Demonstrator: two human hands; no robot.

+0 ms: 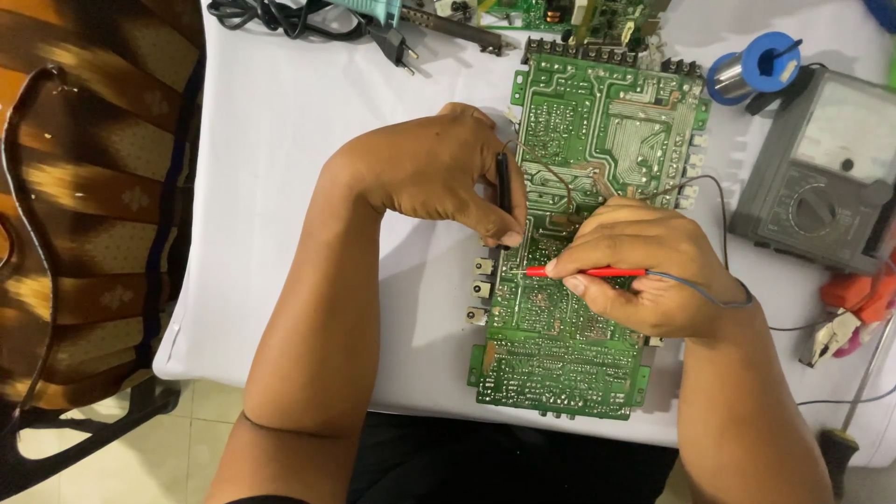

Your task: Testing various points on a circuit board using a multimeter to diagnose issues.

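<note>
A long green circuit board (pixel 597 131) lies solder-side up on the white table (pixel 280 140). My left hand (pixel 429 168) pinches a black test probe (pixel 503 191) upright, its tip touching the board's left edge. My right hand (pixel 644 271) holds a red test probe (pixel 583 273) nearly flat, tip pointing left onto the board's middle. A grey lead runs from the red probe around my right wrist. Both tips rest a few centimetres apart.
A grey analog multimeter (pixel 821 168) sits at the right, with a blue solder spool (pixel 761 63) behind it. Orange-handled pliers (pixel 849 308) and a screwdriver (pixel 845 439) lie at the right edge. A black power cord and plug (pixel 392 42) lie at the top. A patterned chair (pixel 84 205) stands left.
</note>
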